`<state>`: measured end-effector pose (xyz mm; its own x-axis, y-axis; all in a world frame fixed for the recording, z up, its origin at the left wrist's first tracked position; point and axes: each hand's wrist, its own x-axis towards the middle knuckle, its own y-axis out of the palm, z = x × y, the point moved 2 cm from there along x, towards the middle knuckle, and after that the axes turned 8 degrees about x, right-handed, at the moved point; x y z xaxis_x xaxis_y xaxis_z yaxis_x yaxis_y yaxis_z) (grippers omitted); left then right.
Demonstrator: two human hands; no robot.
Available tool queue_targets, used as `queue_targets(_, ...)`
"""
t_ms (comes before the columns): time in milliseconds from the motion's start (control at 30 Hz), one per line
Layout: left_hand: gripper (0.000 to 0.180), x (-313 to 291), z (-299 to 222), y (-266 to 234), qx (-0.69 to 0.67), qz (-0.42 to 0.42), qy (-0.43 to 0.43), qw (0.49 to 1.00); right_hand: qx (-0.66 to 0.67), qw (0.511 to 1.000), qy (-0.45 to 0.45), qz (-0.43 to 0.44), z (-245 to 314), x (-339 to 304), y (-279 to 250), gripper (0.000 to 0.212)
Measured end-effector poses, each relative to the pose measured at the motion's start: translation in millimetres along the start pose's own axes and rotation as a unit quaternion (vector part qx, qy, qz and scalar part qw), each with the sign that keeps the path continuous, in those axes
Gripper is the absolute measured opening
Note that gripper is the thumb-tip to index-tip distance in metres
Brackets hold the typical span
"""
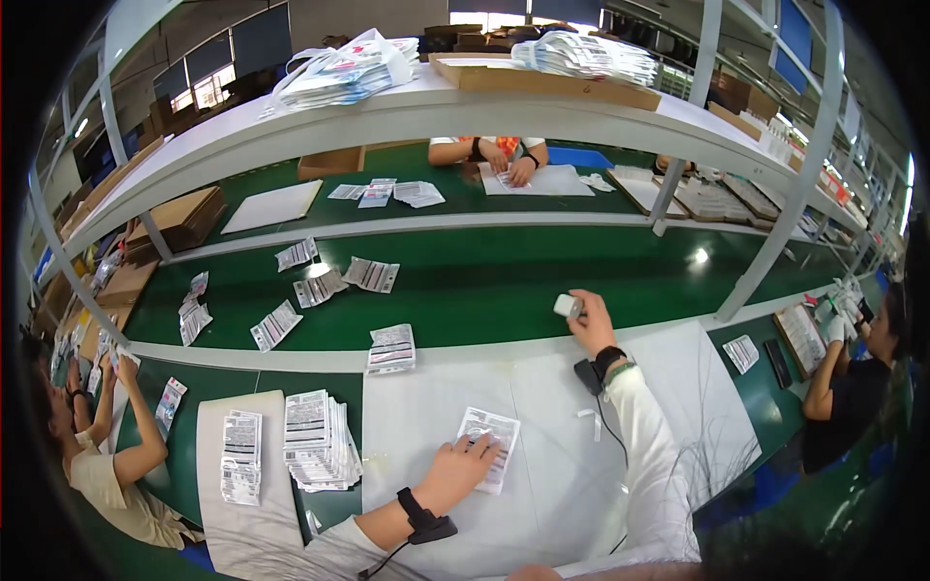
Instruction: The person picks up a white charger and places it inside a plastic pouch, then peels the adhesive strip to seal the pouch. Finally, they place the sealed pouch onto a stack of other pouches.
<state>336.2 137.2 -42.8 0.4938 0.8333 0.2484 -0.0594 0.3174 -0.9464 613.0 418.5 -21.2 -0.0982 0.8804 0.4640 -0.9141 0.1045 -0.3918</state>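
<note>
My left hand (457,474) lies flat on a white printed packet (503,455), fingers stretched out over it. This packet rests on the white paper sheet (417,436) in front of me. Farther off to the right, my right hand (593,325) is closed around a small white and grey block (568,306), raised near the green belt. What kind of object the block is, I cannot make out. A small stack of packets (391,347) sits at the sheet's far edge, and a taller packet stack (312,436) stands left of my left hand.
Loose packets (320,287) are scattered on the green belt (465,281). More packets (241,455) lie at the left. A white shelf (465,111) on posts crosses overhead, carrying packet piles. Co-workers sit left, right and opposite; cables run from my wrist straps (426,518).
</note>
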Motion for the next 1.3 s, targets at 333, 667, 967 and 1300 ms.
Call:
queue_targets(333, 0.035, 7, 9, -17, -0.120, -0.020, -0.018, 0.992, 0.040, 0.928, -0.168, 0.329, 157, -213, 14, 0.050)
queue_targets(667, 0.023, 2, 17, -4, -0.333, -0.093, -0.048, 0.937, -0.078, 0.960, -0.116, 0.244, 171, -243, 34, 0.040)
queue_targets(967, 0.030, 2, 15, -13, -0.201, -0.164, -0.015, 0.966, -0.044, 0.980, -0.012, 0.193, 143, -206, 63, 0.034)
queue_targets(1300, 0.020, 27, -6, -41, 0.062, -0.133, -0.115, 0.982, -0.028, 0.972, -0.014, 0.233, 145, -204, 70, 0.031)
